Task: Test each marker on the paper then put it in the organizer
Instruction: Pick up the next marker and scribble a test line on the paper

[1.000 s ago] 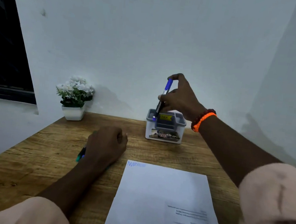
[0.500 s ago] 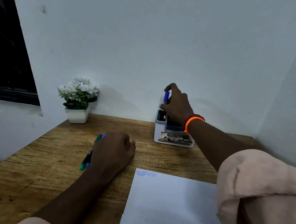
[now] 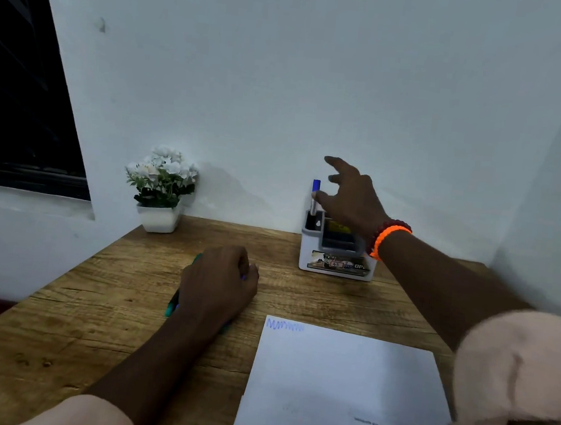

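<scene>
The right hand (image 3: 349,195) hangs above the organizer (image 3: 337,252), fingers spread and loosely extended, holding nothing; the thumb tip sits just beside the blue marker (image 3: 315,196), though whether it touches I cannot tell. That marker stands upright in the organizer's left compartment, cap end up. The right forearm stretches diagonally toward the organizer, with an orange bracelet (image 3: 388,238) on the wrist and a pale sleeve (image 3: 513,378) pushed up near the elbow. Left of the organizer and nearer the person, the left hand (image 3: 219,282) rests on the wooden table (image 3: 91,314), fingers curled around several markers (image 3: 172,308) whose green and purple ends poke out. The paper (image 3: 341,389) lies in front of the organizer, a blue scribble (image 3: 284,325) at its top left corner.
</scene>
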